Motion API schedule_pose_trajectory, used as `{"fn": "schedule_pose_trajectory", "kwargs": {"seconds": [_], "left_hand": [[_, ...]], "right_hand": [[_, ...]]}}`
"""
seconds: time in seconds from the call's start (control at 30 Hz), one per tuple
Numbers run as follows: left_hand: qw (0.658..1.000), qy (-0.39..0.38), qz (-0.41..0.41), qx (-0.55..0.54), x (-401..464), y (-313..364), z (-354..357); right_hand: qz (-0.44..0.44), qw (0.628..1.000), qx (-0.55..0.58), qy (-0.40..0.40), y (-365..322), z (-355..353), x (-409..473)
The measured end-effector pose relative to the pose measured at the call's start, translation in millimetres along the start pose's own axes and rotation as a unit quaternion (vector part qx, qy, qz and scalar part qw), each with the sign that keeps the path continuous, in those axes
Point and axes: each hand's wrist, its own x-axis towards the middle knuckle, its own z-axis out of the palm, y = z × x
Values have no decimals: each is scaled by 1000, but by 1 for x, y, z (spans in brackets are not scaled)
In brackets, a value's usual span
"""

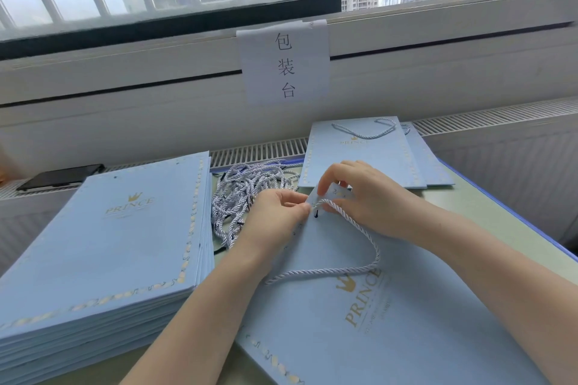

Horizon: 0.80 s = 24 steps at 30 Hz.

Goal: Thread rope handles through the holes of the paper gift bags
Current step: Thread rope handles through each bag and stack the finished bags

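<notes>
Lower right of frame: flat blue gift bag, rope handle looped across it. At centre the hands are close together at the bag's top edge: left hand pinches the rope end near the black tip, right hand pinches the lifted paper flap. Risks: tip misses the hole, flap tears if tugged, loop slides out. Left: unthreaded stack. Behind the hands: rope pile, snag hazard. Far: finished bags.

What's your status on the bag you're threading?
Left hand pinches white twisted rope at light blue paper bag top edge. Right hand holds edge. Nothing blocking.
</notes>
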Motion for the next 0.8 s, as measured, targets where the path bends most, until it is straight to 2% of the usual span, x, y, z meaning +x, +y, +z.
{"fn": "schedule_pose_trajectory", "kwargs": {"seconds": [0.1,0.2,0.43,0.6,0.7,0.8], "left_hand": [[991,-9,29,133,0,0,0],[984,-33,18,172,1,-1,-3],[995,-37,-18,94,1,0,-6],[993,-36,-99,-53,2,6,-7],[993,-43,-92,-62,3,6,-7],[995,-39,-77,-49,5,2,-6]], "right_hand": [[-4,1000,16,-10,0,0,-1],[-12,1000,11,-12,-2,-1,-1],[28,999,42,-15,-2,-3,-1],[36,996,78,-6,-3,-5,-1],[35,996,84,-2,-2,-4,0],[19,996,73,49,-1,-2,1]]}}
